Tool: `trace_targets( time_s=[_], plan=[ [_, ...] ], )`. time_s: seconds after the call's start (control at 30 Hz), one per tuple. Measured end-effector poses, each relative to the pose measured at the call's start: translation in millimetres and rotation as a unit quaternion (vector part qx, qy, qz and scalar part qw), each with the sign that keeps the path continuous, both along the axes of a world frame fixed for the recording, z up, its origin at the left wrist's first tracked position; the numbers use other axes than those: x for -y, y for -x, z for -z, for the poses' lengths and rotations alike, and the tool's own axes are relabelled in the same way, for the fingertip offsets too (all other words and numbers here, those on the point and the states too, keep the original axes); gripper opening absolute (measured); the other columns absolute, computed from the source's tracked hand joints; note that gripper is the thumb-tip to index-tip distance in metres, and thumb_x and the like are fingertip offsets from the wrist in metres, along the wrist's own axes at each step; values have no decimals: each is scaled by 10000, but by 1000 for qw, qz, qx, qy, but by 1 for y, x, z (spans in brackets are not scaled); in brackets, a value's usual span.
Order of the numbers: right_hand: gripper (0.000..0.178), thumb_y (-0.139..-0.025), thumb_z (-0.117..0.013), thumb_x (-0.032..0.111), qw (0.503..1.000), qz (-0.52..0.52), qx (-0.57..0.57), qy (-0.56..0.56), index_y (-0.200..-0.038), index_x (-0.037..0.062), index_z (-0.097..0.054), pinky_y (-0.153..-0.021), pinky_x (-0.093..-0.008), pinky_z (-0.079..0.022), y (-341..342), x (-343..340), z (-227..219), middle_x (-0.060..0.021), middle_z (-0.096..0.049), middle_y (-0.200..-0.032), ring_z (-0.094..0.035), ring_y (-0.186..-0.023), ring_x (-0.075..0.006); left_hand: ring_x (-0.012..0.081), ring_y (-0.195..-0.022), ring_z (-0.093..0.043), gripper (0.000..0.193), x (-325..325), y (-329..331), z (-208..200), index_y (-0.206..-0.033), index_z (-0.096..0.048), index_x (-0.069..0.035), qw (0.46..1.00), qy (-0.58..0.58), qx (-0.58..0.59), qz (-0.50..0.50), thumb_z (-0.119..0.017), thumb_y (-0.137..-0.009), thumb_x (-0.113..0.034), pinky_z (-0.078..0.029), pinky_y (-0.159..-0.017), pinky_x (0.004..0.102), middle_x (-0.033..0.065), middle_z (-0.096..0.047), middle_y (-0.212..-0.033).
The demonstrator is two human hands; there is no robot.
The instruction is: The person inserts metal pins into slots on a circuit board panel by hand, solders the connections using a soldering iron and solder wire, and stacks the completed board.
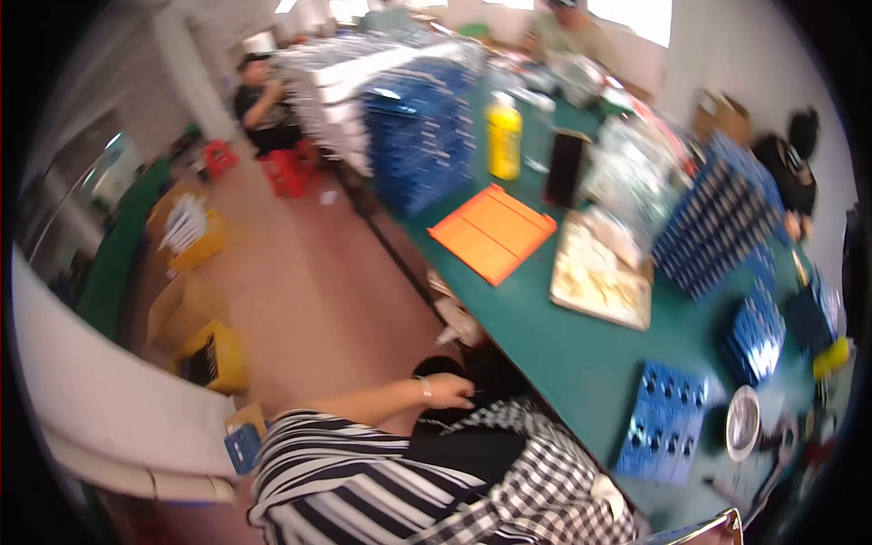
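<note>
My left hand (449, 391), with a pale band at the wrist, is low beside my lap, away from the table. Its fingers look curled together, and blur hides whether anything lies in them. Black cloth and a black-and-white checked cloth (554, 454) cover my lap beside it. My right hand does not show. On the table nearest me lies a blue panel (666, 422) with rows of dark parts. A round metal dish (743, 422) stands to its right. Farther off are an orange panel (493, 232) and a shallow tray (601, 309) of small pale and yellowish pieces.
The green table (545, 341) runs away on my right. It carries stacked blue panels (422, 136), a yellow bottle (503, 136), a dark phone-like slab (566, 168), plastic bags (636, 168) and a blue slotted stack (718, 218). Yellow crates (222, 350) stand on the floor left. Several people sit around.
</note>
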State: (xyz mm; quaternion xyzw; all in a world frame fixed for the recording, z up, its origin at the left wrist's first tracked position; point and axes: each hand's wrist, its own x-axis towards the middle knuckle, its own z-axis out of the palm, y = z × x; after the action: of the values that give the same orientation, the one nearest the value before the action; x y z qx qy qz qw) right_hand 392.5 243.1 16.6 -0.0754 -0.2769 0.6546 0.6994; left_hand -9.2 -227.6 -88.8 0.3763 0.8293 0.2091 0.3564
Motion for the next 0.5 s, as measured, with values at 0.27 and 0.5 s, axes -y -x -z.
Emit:
trace_targets(
  time_s=[0.27,0.5],
  plan=[
    [426,-892,-606,295,973,55,220,-34,-1255,136,-451,-749,-274,-494,62,91,-49,-147,-555,-1226,-572,-955,-205,111,-719,-593,118,-99,40,-174,-937,-601,-34,948,-141,279,-50,-537,-929,-132,-484,-645,267,47,-628,-819],
    [284,-788,-741,233,747,-8,513,-424,-912,106,-519,-650,-369,-522,152,111,-62,-128,-676,-840,-654,-749,-291,336,-773,-642,214,-283,-49,-175,-1024,-572,-65,898,-131,130,400,-454,-970,-236,-512,-682,401,149,-645,-882]
  ],
)
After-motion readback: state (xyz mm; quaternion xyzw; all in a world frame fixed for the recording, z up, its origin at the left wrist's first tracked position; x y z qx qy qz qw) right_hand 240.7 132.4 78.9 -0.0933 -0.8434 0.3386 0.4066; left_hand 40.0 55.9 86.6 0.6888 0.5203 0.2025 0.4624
